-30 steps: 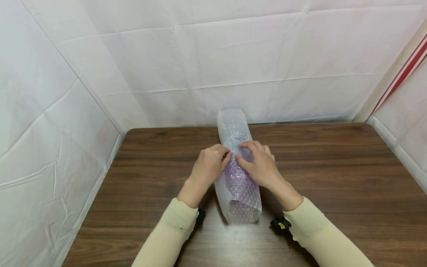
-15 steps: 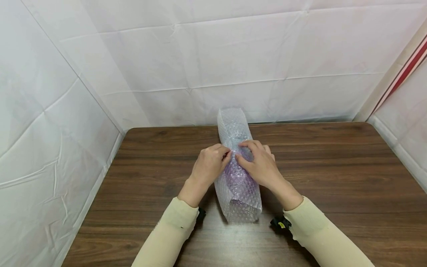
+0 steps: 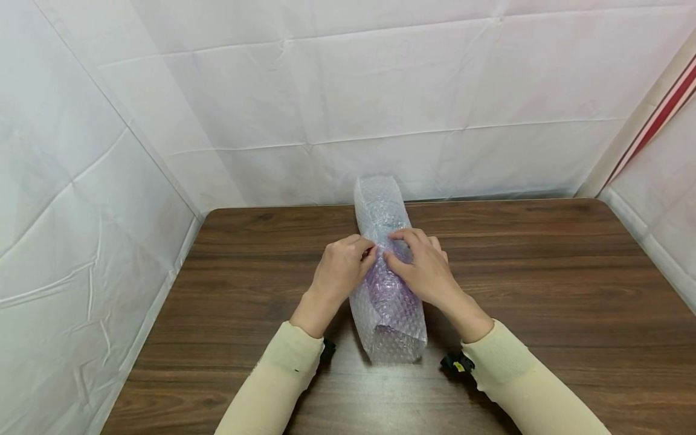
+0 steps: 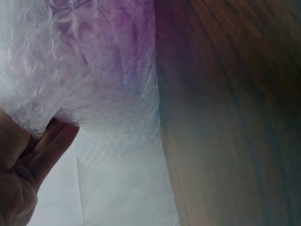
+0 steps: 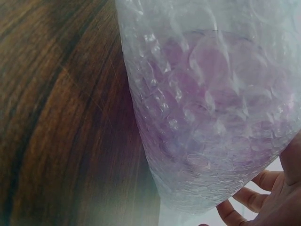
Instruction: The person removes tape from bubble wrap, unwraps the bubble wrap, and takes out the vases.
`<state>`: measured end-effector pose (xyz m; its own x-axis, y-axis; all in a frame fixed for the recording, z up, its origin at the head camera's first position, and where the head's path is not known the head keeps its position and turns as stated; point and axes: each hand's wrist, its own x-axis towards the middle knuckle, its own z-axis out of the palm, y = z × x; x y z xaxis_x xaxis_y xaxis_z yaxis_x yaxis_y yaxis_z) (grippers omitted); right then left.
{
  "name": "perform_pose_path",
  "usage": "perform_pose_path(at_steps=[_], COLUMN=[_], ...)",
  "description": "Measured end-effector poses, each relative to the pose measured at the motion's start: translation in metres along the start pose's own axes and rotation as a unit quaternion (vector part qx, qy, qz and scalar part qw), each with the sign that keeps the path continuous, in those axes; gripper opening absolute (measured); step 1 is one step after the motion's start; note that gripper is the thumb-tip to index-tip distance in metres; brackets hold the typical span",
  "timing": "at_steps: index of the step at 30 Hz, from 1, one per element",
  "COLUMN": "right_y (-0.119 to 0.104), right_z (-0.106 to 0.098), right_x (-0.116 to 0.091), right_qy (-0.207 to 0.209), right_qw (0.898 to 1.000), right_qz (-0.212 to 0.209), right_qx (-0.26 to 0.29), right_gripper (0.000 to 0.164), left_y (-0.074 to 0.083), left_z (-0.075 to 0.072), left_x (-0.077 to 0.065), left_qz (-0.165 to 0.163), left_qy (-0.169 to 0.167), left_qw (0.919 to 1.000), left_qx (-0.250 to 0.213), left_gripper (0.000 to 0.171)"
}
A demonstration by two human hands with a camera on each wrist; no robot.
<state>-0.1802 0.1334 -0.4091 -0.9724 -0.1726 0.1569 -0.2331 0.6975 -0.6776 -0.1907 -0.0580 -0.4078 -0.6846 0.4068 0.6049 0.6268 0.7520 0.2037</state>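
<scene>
On the counter (image 3: 244, 290), left fingers (image 3: 361, 243) seemingly pinched the bubble-wrapped bundle (image 3: 388, 293), parted right fingers (image 3: 405, 236) steadying it, the next move needing light pressure.

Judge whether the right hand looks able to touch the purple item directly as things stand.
Probably not directly: bubble wrap lies over the purple item, and the right hand rests on that wrap's outside.

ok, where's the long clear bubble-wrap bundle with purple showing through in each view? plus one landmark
Head: bubble-wrap bundle at centre, left hand and right hand on it.
Left wrist: bubble-wrap bundle fills upper left.
Right wrist: bubble-wrap bundle fills centre and upper right.
Landmark: dark brown wood-grain tabletop, right of it in left wrist, left in right wrist.
</scene>
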Motion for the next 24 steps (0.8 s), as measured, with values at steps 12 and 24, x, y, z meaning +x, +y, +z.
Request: perform_pose_path(at_steps=[12, 24], right_y=[-0.0003, 0.0005], right_z=[-0.0002, 0.0001], right_x=[-0.0001, 0.0003], right_qy=[0.0, -0.003], right_qw=[1.0, 1.0], right_qz=[0.0, 0.0], right_qx=[-0.001, 0.002], right_gripper=[0.046, 0.046], left_y=[-0.0009, -0.0023], left_z=[0.0012, 0.0018], left_x=[-0.0005, -0.0007], left_qz=[0.005, 0.014], left_qy=[0.01, 0.015], left_qw=[0.9999, 0.9998], left_qx=[-0.002, 0.002], left_gripper=[0.007, 0.007])
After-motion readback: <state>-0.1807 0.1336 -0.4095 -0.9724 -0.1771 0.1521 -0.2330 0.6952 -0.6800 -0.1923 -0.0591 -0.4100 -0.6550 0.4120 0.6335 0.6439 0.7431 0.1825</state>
